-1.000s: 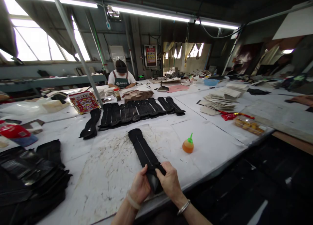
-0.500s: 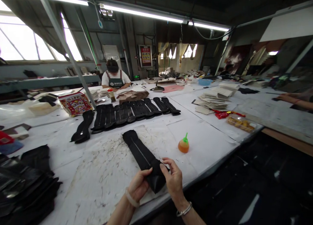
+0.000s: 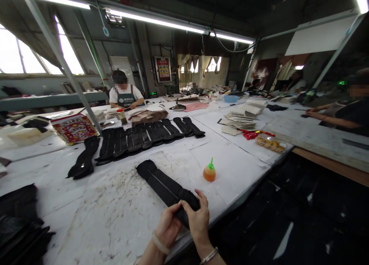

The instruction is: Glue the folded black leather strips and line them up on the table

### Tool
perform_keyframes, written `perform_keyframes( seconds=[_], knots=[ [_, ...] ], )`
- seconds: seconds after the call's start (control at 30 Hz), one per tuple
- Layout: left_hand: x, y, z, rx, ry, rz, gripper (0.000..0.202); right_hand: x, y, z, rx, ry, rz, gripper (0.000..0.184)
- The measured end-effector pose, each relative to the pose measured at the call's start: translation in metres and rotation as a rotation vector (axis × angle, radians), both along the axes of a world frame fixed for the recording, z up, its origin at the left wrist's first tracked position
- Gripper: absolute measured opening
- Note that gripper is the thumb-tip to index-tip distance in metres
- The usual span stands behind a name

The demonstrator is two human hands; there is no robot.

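Note:
A long black fabric piece (image 3: 163, 182) with a pale line along its middle slants across the white table, its near end raised between my hands. My left hand (image 3: 169, 223) grips the near end from the left, thumb on top. On the same end, my right hand (image 3: 198, 217) is closed from the right, its thumb close to the left thumb. The underside of the piece and several fingertips are hidden. Beyond my right hand stands a small squeeze bottle (image 3: 209, 173) of orange liquid with a green nozzle.
A row of similar black pieces (image 3: 144, 136) lies farther back, with a single one (image 3: 85, 157) at its left. A black pile (image 3: 21, 222) sits at left. Stacked pale sheets (image 3: 240, 119) and a clear food box (image 3: 270, 143) are at right. Co-workers sit across and at right.
My right thumb has moved left across the near end of the black piece, toward my left thumb. The camera view has turned slightly right. The squeeze bottle stays on the table.

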State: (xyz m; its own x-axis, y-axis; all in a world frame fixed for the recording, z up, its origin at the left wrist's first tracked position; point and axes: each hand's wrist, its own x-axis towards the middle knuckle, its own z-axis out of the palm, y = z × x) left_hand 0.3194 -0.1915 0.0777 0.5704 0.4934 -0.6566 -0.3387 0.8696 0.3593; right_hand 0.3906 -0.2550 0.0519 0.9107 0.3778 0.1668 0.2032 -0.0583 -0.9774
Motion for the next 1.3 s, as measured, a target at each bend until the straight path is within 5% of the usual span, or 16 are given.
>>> perform_keyframes(
  seconds=[0.13,0.33,0.43,0.53,0.67,0.83,0.97,1.07,1.2,1.3],
  knots=[
    [-0.005,0.001,-0.002,0.109,0.056,0.011,0.01,0.005,-0.002,-0.005,-0.038,-0.292,0.135,0.012],
    [-0.016,0.006,-0.009,0.232,0.107,0.02,0.011,0.013,-0.019,0.0,-0.022,-0.761,0.565,0.048],
    [-0.022,0.006,-0.011,0.206,0.115,-0.005,0.007,0.021,-0.018,0.016,-0.089,-0.734,0.802,0.044],
    [-0.026,0.005,-0.012,0.178,0.122,-0.055,0.008,0.03,-0.007,0.035,-0.186,-0.471,0.994,0.024],
    [-0.027,0.007,-0.014,0.119,0.094,-0.076,0.011,0.041,0.019,0.046,-0.24,-0.247,0.976,0.013],
    [-0.032,0.012,-0.007,0.081,0.047,-0.017,0.018,0.043,0.041,0.036,-0.268,-0.017,0.851,0.017],
    [-0.036,0.006,0.0,0.164,0.059,-0.066,0.019,0.037,0.043,0.021,-0.289,0.186,0.814,0.042],
    [-0.039,0.004,-0.003,0.322,0.186,-0.107,0.026,0.033,0.045,0.011,-0.31,0.33,0.833,0.036],
    [-0.047,0.016,-0.01,0.603,0.455,-0.341,0.024,0.032,0.048,0.002,-0.327,0.437,0.84,0.028],
    [-0.058,0.032,-0.006,0.792,0.744,-0.633,0.047,0.032,0.05,-0.001,-0.334,0.471,0.846,0.028]
  ],
)
